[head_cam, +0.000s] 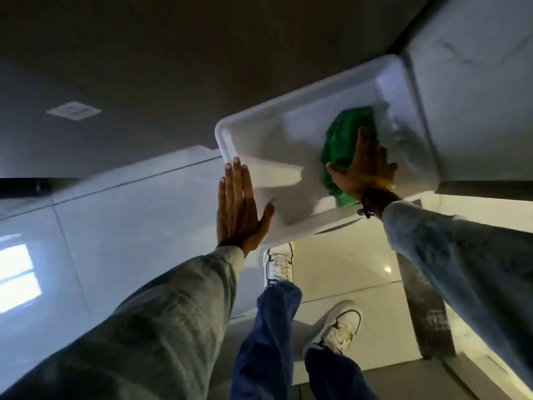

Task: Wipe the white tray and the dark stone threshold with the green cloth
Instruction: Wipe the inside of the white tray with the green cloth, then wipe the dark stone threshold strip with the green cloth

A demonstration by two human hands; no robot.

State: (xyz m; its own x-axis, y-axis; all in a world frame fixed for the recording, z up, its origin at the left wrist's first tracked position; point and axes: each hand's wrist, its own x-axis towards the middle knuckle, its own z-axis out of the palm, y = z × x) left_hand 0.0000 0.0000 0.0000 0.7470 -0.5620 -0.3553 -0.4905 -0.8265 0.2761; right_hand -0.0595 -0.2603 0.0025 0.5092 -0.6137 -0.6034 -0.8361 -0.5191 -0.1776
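- White tray (288,101) sits on the pale floor (129,226); the dark stone threshold (484,190) shows at its right corner.
- Left hand (239,209) lies flat on the tray's left rim, fingers straight and together.
- Right hand (366,168) presses the green cloth (343,131) inside the tray's right end, fingers flat and slightly apart.

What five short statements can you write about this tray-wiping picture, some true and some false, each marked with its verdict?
1. The green cloth lies inside the white tray. True.
2. The left hand holds the green cloth. False: it rests flat, fingers straight, on the tray's side wall.
3. The right hand presses the green cloth against the tray. True.
4. The green cloth is on the dark stone threshold. False: it is in the tray, under the right hand.
5. The person wears black shoes. False: the shoes are white.
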